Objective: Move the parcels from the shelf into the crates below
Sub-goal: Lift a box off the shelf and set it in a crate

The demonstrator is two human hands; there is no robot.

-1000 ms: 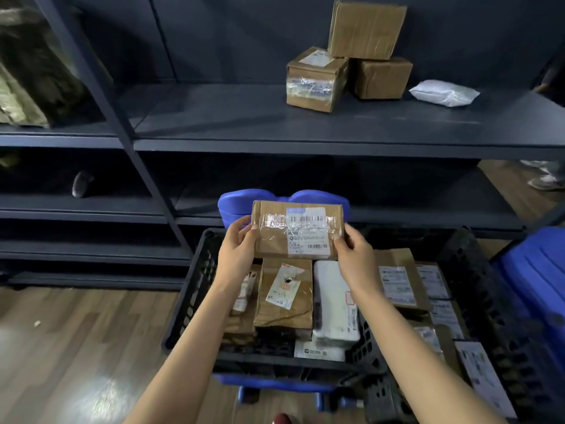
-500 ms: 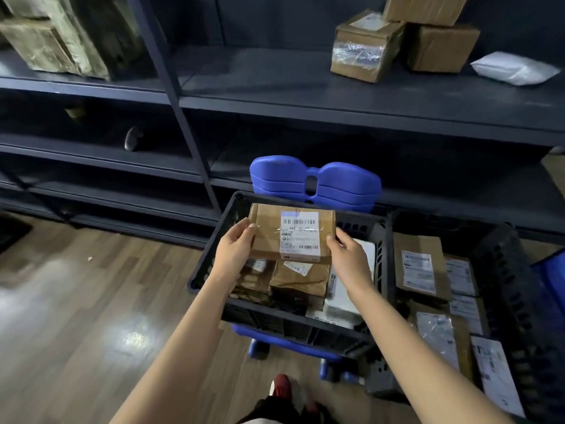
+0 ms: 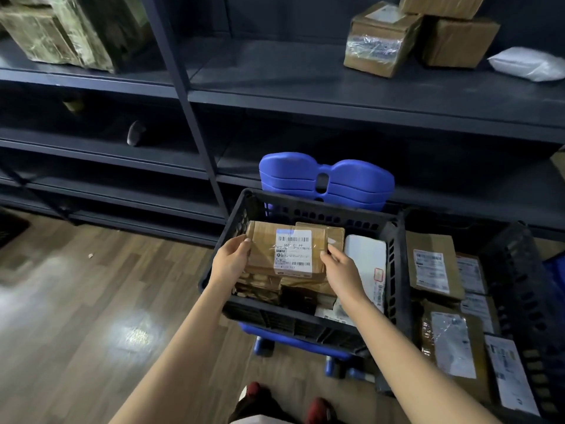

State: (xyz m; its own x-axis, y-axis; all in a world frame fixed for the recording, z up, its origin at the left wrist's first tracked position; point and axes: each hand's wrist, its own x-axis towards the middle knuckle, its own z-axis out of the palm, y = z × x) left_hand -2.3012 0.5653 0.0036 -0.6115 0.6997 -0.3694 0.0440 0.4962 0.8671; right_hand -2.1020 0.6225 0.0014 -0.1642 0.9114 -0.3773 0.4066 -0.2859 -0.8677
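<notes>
A flat brown parcel (image 3: pixel 265 249) with a white barcode label lies low inside the left black crate (image 3: pixel 308 211), on top of other parcels. My left hand (image 3: pixel 232 261) grips its left edge and my right hand (image 3: pixel 339 264) grips its right edge. On the upper shelf (image 3: pixel 275 84) at the right remain a taped brown box (image 3: pixel 379 41), two stacked brown boxes (image 3: pixel 455 38) and a white padded bag (image 3: pixel 529 64). A second black crate (image 3: pixel 519 270) on the right holds several labelled parcels.
The left crate rests on a blue chair (image 3: pixel 327 179). A large wrapped box (image 3: pixel 61 32) sits on the upper shelf at far left. Lower shelves are dark, with a small dark object (image 3: pixel 136 133). Wooden floor lies to the left; my red shoes (image 3: pixel 318 408) show below.
Both hands have lowered the brown parcel from above the crate down onto the parcels inside it. The view has tilted downward and to the left.
</notes>
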